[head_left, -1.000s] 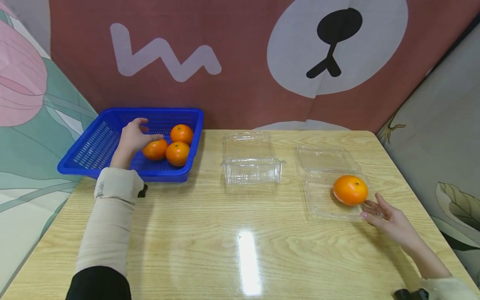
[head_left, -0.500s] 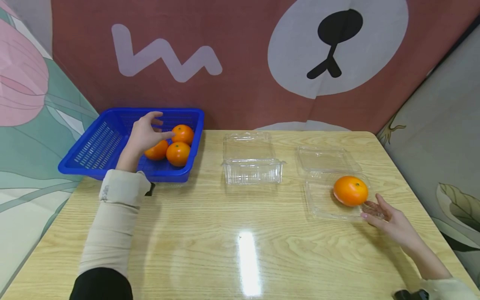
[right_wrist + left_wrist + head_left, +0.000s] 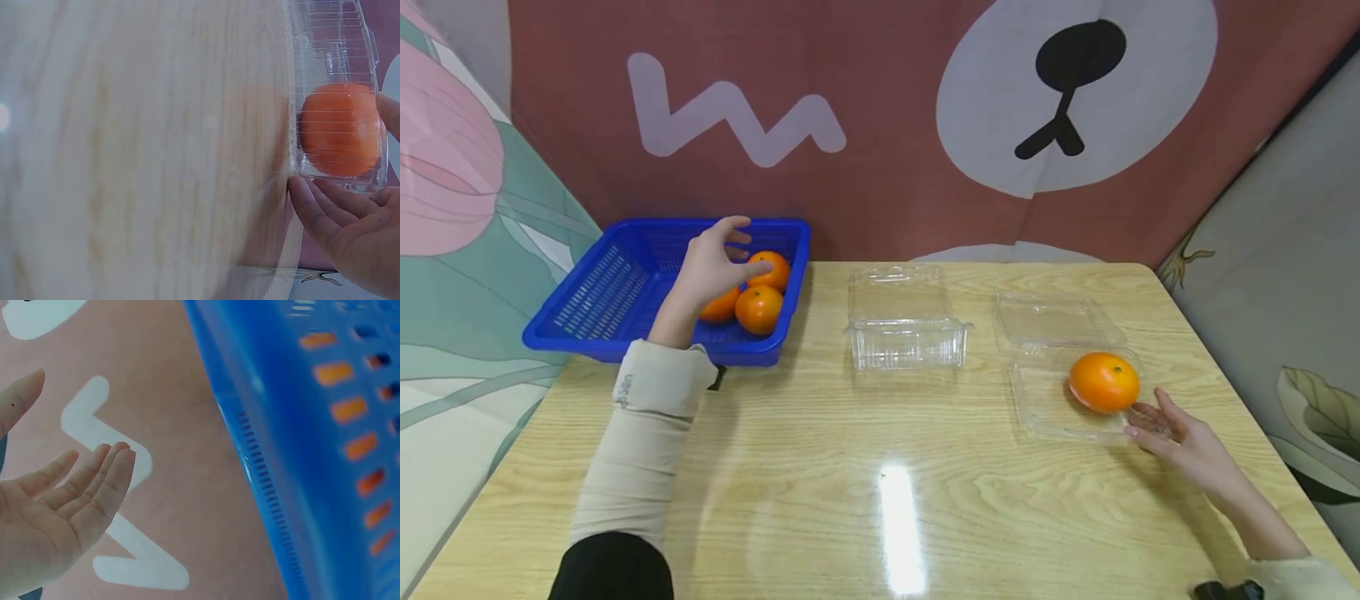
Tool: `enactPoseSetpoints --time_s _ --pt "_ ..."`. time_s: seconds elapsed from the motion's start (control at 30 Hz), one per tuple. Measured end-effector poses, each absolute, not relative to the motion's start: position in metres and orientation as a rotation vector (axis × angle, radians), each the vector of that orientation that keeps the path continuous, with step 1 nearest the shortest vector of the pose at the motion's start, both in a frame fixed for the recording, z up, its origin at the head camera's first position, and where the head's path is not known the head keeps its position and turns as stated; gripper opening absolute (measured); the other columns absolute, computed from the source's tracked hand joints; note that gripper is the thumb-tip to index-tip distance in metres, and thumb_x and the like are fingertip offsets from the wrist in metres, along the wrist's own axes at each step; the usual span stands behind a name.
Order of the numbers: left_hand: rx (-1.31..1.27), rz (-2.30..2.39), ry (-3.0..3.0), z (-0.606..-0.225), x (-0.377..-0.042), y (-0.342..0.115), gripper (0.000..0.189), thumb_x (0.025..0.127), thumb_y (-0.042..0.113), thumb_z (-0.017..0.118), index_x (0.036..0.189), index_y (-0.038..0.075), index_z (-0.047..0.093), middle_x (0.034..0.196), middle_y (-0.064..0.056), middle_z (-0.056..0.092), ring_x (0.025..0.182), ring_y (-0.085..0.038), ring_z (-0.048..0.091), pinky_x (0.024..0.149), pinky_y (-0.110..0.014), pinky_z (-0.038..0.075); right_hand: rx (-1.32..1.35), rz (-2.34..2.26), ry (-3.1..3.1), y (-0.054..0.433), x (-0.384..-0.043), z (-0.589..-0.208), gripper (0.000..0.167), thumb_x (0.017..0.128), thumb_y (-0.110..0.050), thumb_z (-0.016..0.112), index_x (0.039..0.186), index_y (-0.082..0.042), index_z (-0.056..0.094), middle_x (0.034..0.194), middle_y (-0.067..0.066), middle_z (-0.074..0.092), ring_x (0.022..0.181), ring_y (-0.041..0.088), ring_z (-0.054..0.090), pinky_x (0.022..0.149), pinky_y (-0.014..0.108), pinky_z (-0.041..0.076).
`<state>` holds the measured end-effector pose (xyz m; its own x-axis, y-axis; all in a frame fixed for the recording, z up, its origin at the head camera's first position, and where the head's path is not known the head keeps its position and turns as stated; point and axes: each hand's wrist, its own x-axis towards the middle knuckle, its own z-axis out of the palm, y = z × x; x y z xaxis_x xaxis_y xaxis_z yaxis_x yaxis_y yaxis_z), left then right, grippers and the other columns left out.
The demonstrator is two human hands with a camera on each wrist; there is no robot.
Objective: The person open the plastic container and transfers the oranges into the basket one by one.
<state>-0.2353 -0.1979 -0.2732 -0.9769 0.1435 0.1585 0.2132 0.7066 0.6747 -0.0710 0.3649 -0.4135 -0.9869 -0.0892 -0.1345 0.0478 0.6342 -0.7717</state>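
My left hand (image 3: 715, 265) hovers over the blue basket (image 3: 593, 293) at the table's far left, fingers spread and its thumb by the far orange (image 3: 771, 268). A second orange (image 3: 758, 309) lies in front of it, and a third orange (image 3: 719, 307) is half hidden under the hand. The left wrist view shows this hand (image 3: 59, 500) with straight fingers, holding nothing, beside the basket wall (image 3: 300, 425). My right hand (image 3: 1176, 437) lies palm up with fingertips touching the near corner of an open clear clamshell (image 3: 1045, 404) holding one orange (image 3: 1103, 382). The right wrist view shows this hand's fingers (image 3: 325, 209) under the clamshell edge (image 3: 334, 37) with its orange (image 3: 340, 128).
A second clear clamshell (image 3: 906, 325), open with nothing in it, stands mid-table toward the back. The wooden table (image 3: 880, 500) ends at a printed cloth backdrop (image 3: 880, 125). More cloth hangs at both sides.
My left hand has moved right and farther back across the basket, from the near-left orange to the far one. The right hand has stayed at the clamshell.
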Motion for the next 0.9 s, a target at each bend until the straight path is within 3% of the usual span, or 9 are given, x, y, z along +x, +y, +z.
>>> enactPoseSetpoints --time_s 0.43,0.9 --pt "-0.390 -1.158 -2.750 -0.267 -0.227 -0.167 0.069 0.079 0.023 0.071 0.137 0.007 0.036 0.126 -0.018 0.050 0.110 -0.035 0.051 0.090 -0.047 0.043 -0.039 -1.321 2.674 0.365 -0.069 -0.416 0.081 0.093 -0.020 0.053 0.139 0.010 -0.007 0.134 0.038 0.027 0.095 -0.021 0.038 0.071 0.002 0.035" --pt "-0.520 -1.294 -2.661 -0.263 -0.223 -0.135 0.068 0.077 0.020 0.074 0.134 0.006 0.040 0.121 -0.013 0.054 0.104 -0.027 0.055 0.082 -0.040 0.049 -0.051 -1.319 2.682 0.364 -0.070 -0.413 0.081 0.093 -0.021 0.053 0.139 0.011 -0.006 0.133 0.038 0.028 0.095 -0.021 0.037 0.071 0.002 0.035"
